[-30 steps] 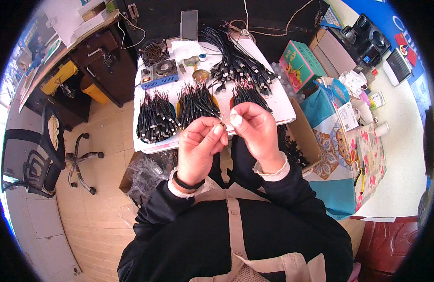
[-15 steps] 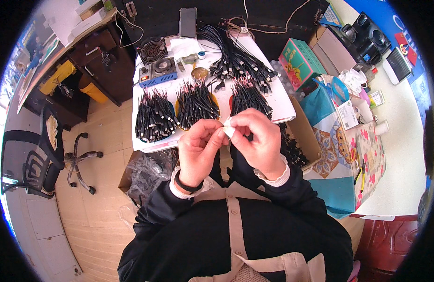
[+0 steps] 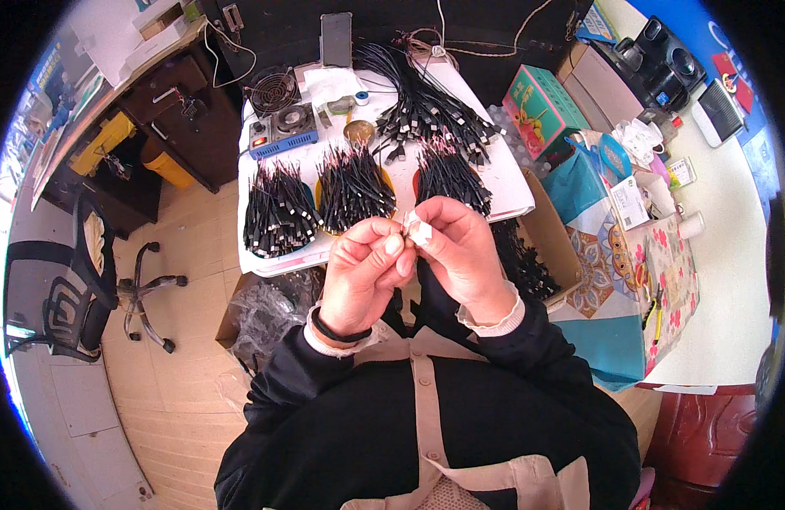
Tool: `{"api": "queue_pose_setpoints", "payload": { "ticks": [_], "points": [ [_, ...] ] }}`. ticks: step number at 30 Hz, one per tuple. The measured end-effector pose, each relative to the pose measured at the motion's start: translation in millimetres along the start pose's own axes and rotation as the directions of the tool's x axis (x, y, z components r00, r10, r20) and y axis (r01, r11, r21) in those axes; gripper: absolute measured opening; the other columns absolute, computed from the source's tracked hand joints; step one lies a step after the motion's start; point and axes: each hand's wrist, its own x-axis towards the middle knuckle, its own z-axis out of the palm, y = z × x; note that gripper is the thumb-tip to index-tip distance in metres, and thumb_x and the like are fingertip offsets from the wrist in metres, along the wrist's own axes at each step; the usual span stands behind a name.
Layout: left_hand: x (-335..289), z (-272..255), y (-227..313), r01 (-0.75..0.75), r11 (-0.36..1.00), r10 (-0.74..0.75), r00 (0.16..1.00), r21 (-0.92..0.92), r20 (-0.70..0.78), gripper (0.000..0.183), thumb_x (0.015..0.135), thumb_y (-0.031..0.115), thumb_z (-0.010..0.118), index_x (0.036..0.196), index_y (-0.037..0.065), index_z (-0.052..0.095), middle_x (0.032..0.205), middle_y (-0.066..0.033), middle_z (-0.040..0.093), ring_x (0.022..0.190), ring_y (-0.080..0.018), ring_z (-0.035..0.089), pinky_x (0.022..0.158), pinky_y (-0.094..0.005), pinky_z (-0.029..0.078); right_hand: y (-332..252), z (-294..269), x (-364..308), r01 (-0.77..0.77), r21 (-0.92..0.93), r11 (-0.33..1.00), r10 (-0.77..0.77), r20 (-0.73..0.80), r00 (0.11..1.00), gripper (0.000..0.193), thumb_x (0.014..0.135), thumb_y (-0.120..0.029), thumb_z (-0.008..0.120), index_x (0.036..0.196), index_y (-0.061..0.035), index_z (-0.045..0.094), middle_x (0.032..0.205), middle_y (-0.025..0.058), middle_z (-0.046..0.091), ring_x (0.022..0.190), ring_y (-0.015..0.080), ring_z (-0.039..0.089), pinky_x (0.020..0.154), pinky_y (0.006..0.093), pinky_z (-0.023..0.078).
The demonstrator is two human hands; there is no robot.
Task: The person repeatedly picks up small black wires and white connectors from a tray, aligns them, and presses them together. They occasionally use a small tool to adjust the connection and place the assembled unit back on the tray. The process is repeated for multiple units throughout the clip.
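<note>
By the near edge of the counter (image 3: pixel 513 189), a white scrap (image 3: pixel 421 233) is pinched in the grip of the right hand (image 3: pixel 465 262) and a small piece, too tiny to identify, in that of the left hand (image 3: pixel 363 270), apparently for fine control; black cables (image 3: pixel 356 192) are bunched behind, seemingly for easy reach.

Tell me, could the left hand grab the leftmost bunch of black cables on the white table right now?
Probably yes: the left hand is near that bunch, and nothing seems to stand between them. But its fingertips look busy pinching something small.
</note>
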Motion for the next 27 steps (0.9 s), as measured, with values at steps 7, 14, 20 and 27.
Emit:
{"api": "queue_pose_setpoints", "payload": {
  "ticks": [7, 14, 20, 27],
  "points": [
    [0.5, -1.7, -4.8, -0.059, 0.977, 0.076, 0.994, 0.206, -0.073, 0.007, 0.096, 0.005, 0.055, 0.1, 0.001, 0.059, 0.073, -0.0062, 0.06, 0.054, -0.005, 0.038, 0.049, -0.0189, 0.027, -11.4, 1.0, -3.9, 0.149, -0.427, 0.892, -0.15, 0.032, 0.988, 0.015, 0.09, -0.003, 0.065, 0.103, 0.002, 0.06, 0.091, 0.0039, 0.064, 0.08, 0.0064, 0.06, 0.072, 0.02, 0.049],
    [-2.7, -1.2, -5.3, 0.023, 1.0, -0.023, 1.0, -0.012, -0.007, 0.01, 0.096, 0.008, 0.055, 0.1, 0.0, 0.059, 0.071, -0.0052, 0.059, 0.052, -0.0047, 0.035, 0.05, -0.0194, 0.029, -4.2, -1.6, -2.0, -0.101, 0.151, 0.983, 0.093, 0.061, 0.994, 0.009, 0.091, -0.004, 0.062, 0.098, -0.0018, 0.057, 0.091, 0.0025, 0.061, 0.082, 0.0085, 0.059, 0.073, 0.0225, 0.048],
    [-1.3, -5.7, -2.3, 0.109, 0.994, -0.108, 0.994, -0.016, 0.025, 0.01, 0.096, 0.011, 0.055, 0.099, 0.002, 0.059, 0.076, -0.0054, 0.058, 0.052, -0.0054, 0.034, 0.05, -0.0212, 0.028, -4.0, -3.9, -1.2, -0.13, 0.141, 0.981, 0.119, 0.079, 0.99, 0.009, 0.09, -0.004, 0.062, 0.097, -0.0031, 0.056, 0.091, 0.002, 0.06, 0.083, 0.0081, 0.058, 0.076, 0.0231, 0.048],
    [-1.7, -6.7, -6.7, -0.029, 0.985, 0.035, 0.999, 0.17, -0.03, 0.009, 0.096, 0.007, 0.056, 0.1, 0.0, 0.059, 0.074, -0.007, 0.061, 0.055, -0.0051, 0.041, 0.051, -0.019, 0.029, -9.5, -1.4, -5.6, 0.137, -0.346, 0.928, -0.112, 0.092, 0.989, 0.009, 0.09, -0.002, 0.062, 0.098, -0.0012, 0.057, 0.091, 0.0021, 0.06, 0.081, 0.0078, 0.059, 0.073, 0.0208, 0.049]
  ]
}}
